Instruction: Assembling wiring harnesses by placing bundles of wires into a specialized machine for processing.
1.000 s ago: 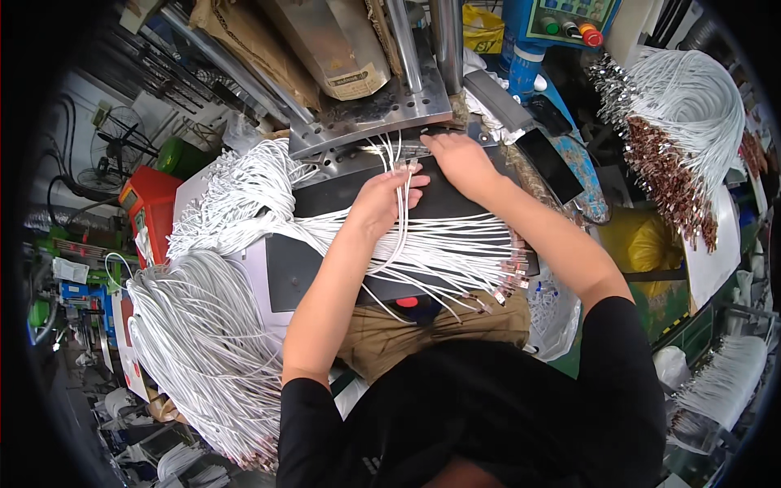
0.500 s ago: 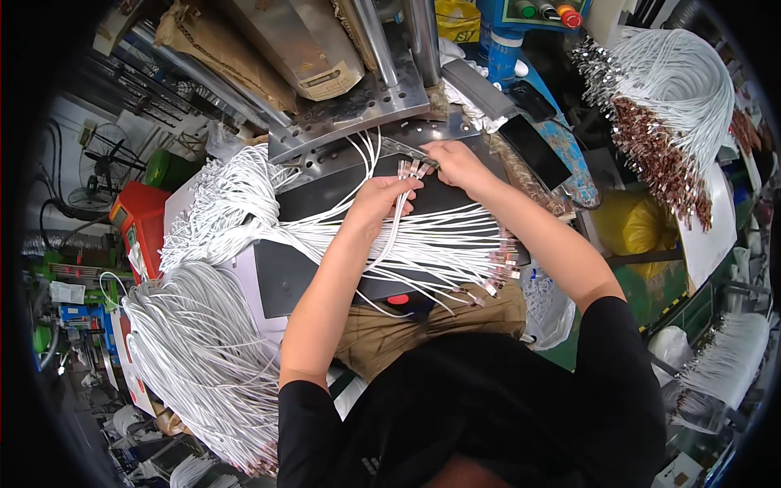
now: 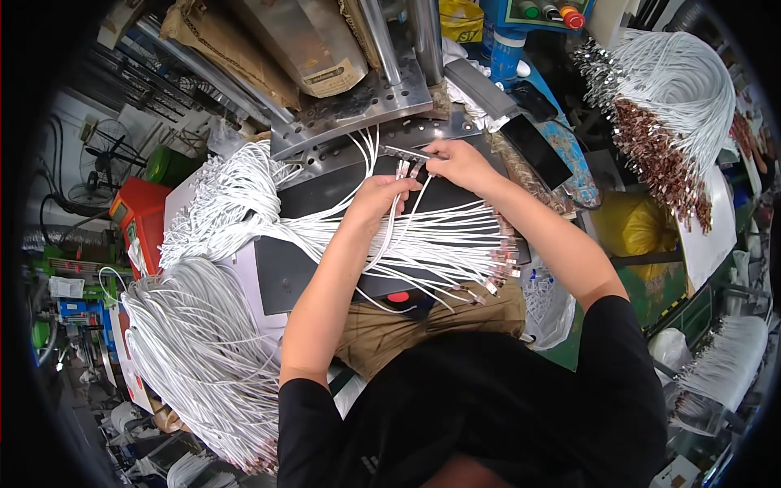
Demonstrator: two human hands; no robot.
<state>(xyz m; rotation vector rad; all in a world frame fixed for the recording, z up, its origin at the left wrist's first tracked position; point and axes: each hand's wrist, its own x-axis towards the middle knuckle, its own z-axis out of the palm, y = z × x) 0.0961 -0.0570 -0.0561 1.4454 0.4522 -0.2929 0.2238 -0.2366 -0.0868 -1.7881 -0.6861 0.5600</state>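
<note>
My left hand [image 3: 384, 198] is closed around a few white cables [image 3: 394, 228], their metal connector ends poking up past the fingers. Just to the right, my right hand [image 3: 457, 165] pinches the end of one single white cable [image 3: 413, 205] at a narrow metal strip [image 3: 404, 152]; the fingers hide that cable's connector. Below both hands, a fanned bundle of white cables [image 3: 443, 236] lies across a black board [image 3: 281, 285], its connectors pointing right.
A steel press plate [image 3: 358, 118] with upright posts stands just beyond my hands. Heaps of white cables [image 3: 203, 342] lie at the left. A black phone [image 3: 537, 150] rests at the right, near a bag of small clear parts [image 3: 547, 305]. More cables [image 3: 675, 89] hang at the far right.
One cable has come apart from the few in my left hand and now runs separately up to my right hand. Both hands stay in nearly the same place.
</note>
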